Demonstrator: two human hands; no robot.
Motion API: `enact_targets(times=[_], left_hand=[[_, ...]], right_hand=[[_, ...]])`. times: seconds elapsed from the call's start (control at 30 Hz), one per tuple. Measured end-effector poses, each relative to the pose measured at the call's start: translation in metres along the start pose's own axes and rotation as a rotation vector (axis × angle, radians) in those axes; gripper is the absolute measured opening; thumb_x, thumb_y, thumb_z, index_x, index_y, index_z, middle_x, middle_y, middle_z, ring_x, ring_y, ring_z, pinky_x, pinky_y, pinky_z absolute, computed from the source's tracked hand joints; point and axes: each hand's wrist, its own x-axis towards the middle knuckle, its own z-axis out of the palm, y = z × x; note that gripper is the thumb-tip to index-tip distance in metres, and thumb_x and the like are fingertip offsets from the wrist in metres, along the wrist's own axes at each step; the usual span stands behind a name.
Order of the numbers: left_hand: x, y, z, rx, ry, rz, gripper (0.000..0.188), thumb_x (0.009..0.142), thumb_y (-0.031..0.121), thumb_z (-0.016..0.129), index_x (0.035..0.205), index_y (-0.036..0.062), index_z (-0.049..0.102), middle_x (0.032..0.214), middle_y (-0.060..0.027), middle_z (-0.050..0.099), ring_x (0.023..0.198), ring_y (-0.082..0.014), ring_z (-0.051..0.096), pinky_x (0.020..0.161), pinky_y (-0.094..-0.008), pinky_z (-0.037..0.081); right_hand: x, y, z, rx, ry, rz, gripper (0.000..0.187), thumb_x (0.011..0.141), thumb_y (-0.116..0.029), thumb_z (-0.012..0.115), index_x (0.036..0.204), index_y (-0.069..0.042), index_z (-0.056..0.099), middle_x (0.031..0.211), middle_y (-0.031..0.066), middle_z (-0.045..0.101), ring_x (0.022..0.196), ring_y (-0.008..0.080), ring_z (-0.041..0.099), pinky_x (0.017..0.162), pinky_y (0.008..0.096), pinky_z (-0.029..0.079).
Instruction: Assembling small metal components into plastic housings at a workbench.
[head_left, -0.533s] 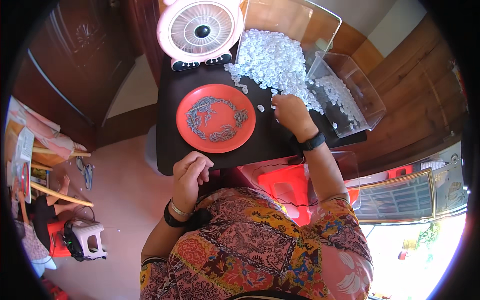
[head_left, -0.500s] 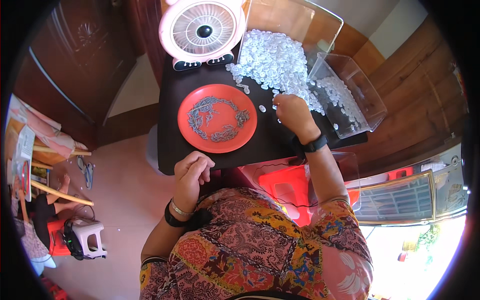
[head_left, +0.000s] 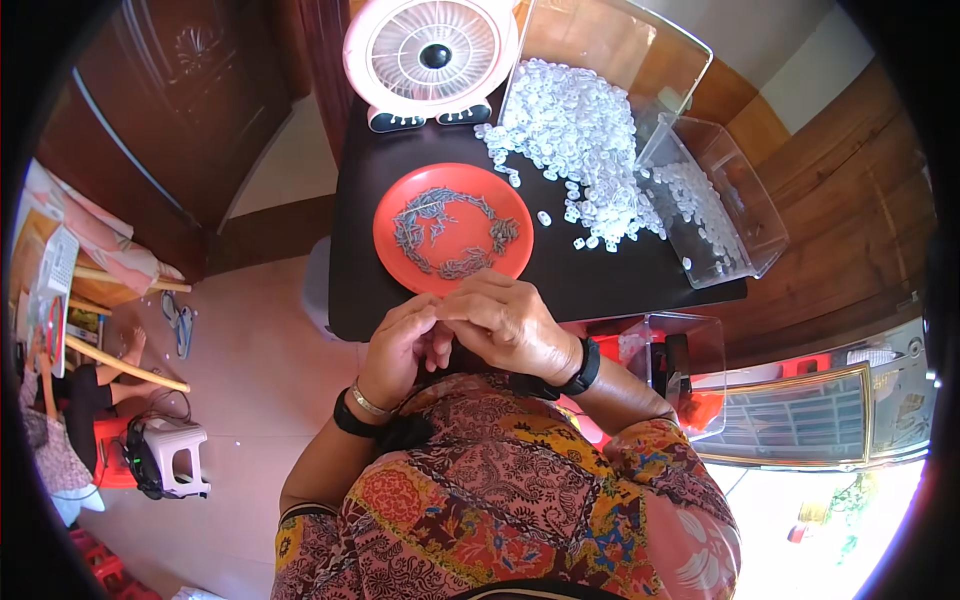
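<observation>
My left hand (head_left: 403,343) and my right hand (head_left: 512,326) meet in front of the table's near edge, fingertips together and closed. Whatever lies between them is too small or hidden to make out. Just beyond them rests a round red plate (head_left: 462,262), carrying small grey screw-like pieces (head_left: 468,263) spread in a ring. To the plate's right a heap of small clear oval plastic pieces (head_left: 570,125) covers the back of the dark table (head_left: 570,285). One loose oval piece (head_left: 544,218) sits between plate and heap.
A pink fan (head_left: 434,57) stands at the back left of the table. At the right lies a clear plastic box (head_left: 765,225) with more oval pieces inside. Below the table edge is another clear bin (head_left: 708,370). Another person's leg (head_left: 130,385) and a white stool (head_left: 180,455) are far left.
My right hand has come back from the heap of oval pieces to my left hand, over the near table edge. The left hand has turned its fingers toward it.
</observation>
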Motion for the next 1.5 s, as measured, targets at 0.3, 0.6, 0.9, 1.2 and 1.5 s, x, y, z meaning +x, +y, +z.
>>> enact_targets(times=[0.3,0.6,0.9,1.2,1.5], left_hand=[[0.004,-0.002,-0.007,0.032,0.060,0.058,0.021,0.093,0.025,0.048,0.080,0.0085,0.048,0.060,0.0016,0.041,0.048,-0.0099,0.044,0.044,-0.0213,0.031],[0.007,0.002,-0.018,-0.027,0.206,0.102,0.019,0.091,0.022,0.052,0.079,0.0073,0.051,0.058,-0.0001,0.045,0.047,-0.0116,0.047,0.043,-0.0217,0.034],[0.006,0.004,-0.018,-0.039,0.214,0.097,0.018,0.091,0.020,0.051,0.080,0.0049,0.053,0.058,-0.0012,0.047,0.048,-0.0121,0.048,0.043,-0.0218,0.035],[0.007,0.002,-0.020,-0.079,0.207,0.104,0.017,0.090,0.018,0.053,0.079,0.0054,0.054,0.059,-0.0006,0.050,0.047,-0.0101,0.049,0.042,-0.0206,0.035],[0.007,0.002,-0.020,-0.076,0.206,0.101,0.017,0.090,0.018,0.053,0.079,0.0061,0.055,0.059,0.0001,0.051,0.046,-0.0092,0.049,0.041,-0.0197,0.034]], right_hand=[[0.014,0.000,-0.009,-0.099,-0.077,0.097,0.014,0.073,-0.007,0.071,0.087,-0.008,0.067,0.082,0.0065,0.064,0.076,0.0260,0.063,0.065,0.0353,0.052],[0.060,0.073,-0.006,-0.389,-0.475,0.041,0.016,0.081,-0.021,0.062,0.090,-0.007,0.066,0.081,0.0100,0.059,0.079,0.0309,0.060,0.068,0.0419,0.048],[0.073,0.078,0.016,-0.697,-0.624,-0.140,0.015,0.083,-0.019,0.057,0.086,-0.006,0.064,0.084,0.0105,0.063,0.078,0.0267,0.064,0.066,0.0382,0.051],[0.068,0.076,0.010,-0.604,-0.587,-0.062,0.013,0.082,-0.014,0.055,0.087,-0.008,0.065,0.087,0.0127,0.064,0.079,0.0308,0.063,0.067,0.0415,0.050],[0.077,0.077,-0.021,-0.437,-0.845,0.134,0.011,0.079,-0.015,0.057,0.083,-0.009,0.065,0.082,0.0127,0.063,0.079,0.0340,0.061,0.069,0.0446,0.047]])
